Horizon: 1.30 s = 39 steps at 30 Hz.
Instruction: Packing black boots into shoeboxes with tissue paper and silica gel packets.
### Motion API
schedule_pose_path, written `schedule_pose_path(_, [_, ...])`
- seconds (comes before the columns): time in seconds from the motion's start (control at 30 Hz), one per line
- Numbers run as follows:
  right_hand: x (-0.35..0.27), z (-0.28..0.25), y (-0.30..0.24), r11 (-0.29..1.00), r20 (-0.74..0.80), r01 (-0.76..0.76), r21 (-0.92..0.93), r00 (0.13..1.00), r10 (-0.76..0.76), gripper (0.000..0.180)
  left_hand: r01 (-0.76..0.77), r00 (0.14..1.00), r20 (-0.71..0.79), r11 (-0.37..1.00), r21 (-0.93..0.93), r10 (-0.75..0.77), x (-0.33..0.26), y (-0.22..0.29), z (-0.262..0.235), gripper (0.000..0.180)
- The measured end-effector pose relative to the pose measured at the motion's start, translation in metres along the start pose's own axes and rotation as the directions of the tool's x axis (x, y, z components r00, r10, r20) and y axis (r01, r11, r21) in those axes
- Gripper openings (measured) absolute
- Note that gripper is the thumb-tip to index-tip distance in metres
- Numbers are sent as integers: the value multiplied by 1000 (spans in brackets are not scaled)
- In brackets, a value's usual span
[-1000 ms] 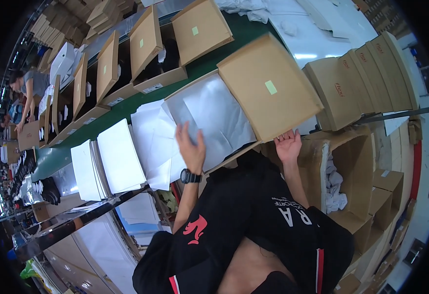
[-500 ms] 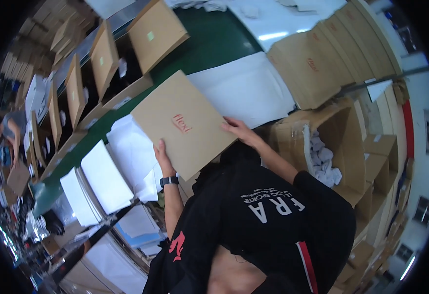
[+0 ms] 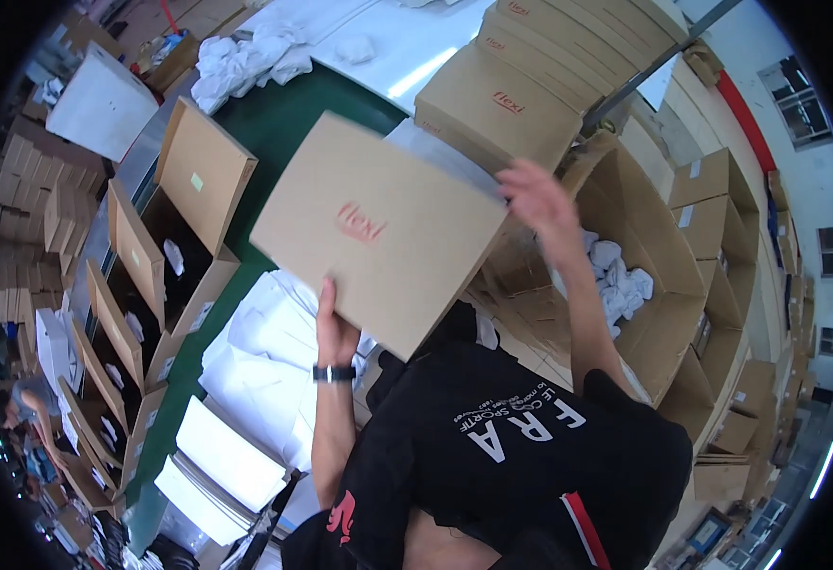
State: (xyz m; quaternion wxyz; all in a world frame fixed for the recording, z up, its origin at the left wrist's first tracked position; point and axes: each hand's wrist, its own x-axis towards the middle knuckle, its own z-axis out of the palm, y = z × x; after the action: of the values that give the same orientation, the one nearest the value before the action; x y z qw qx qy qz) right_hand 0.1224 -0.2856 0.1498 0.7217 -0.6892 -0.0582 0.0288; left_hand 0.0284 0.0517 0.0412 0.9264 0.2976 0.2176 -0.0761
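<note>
A flat brown cardboard box (image 3: 397,190) with red print on its face is tilted in front of my chest. My left hand (image 3: 336,328) is closed on its lower left edge, thumb lying over the face and the other fingers hidden beneath. A dark wristwatch (image 3: 334,372) circles that wrist. At the box's right corner, my right hand (image 3: 542,204) is smeared by motion; its fingers are at or just off the corner, and whether they grip cannot be made out.
White paper sheets (image 3: 255,361) spread below the box, beside stacked white sheets (image 3: 226,451). Open cartons (image 3: 209,176) line the green table (image 3: 283,119) at left. More printed boxes (image 3: 502,109) are stacked beyond. A large carton (image 3: 663,313) at right holds crumpled white paper (image 3: 621,280).
The view has swung to the right. My right hand has shifted from the box's right edge up to its corner and is blurred. My left hand keeps its hold.
</note>
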Motion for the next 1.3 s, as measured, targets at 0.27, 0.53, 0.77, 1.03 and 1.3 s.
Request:
schedule_pose_path(0.27, [-6,-32,-9,757,-466,98,-647,734,-493,43,-15,965,243,902,431,-100,177,-47,183,117])
schedule_pose_path(0.53, [73,-15,52,22,-218,-226,-974,901,-376,51,55,744,467,741,670,-478,196,-88,110,62])
schedule_pose_path(0.77, [130,-13,69,336,-104,110,-935,823,-558,42,266,952,-61,710,652,-301,11,13,-103,51])
schedule_pose_path(1.03, [152,387,192,804,538,-593,48,693,480,109,34,856,-401,738,674,327,-77,28,-117,45])
schedule_pose_path(1.3, [185,472,172,782,149,-553,288,832,534,63,-168,818,-402,838,518,413,-83,-59,-77,45])
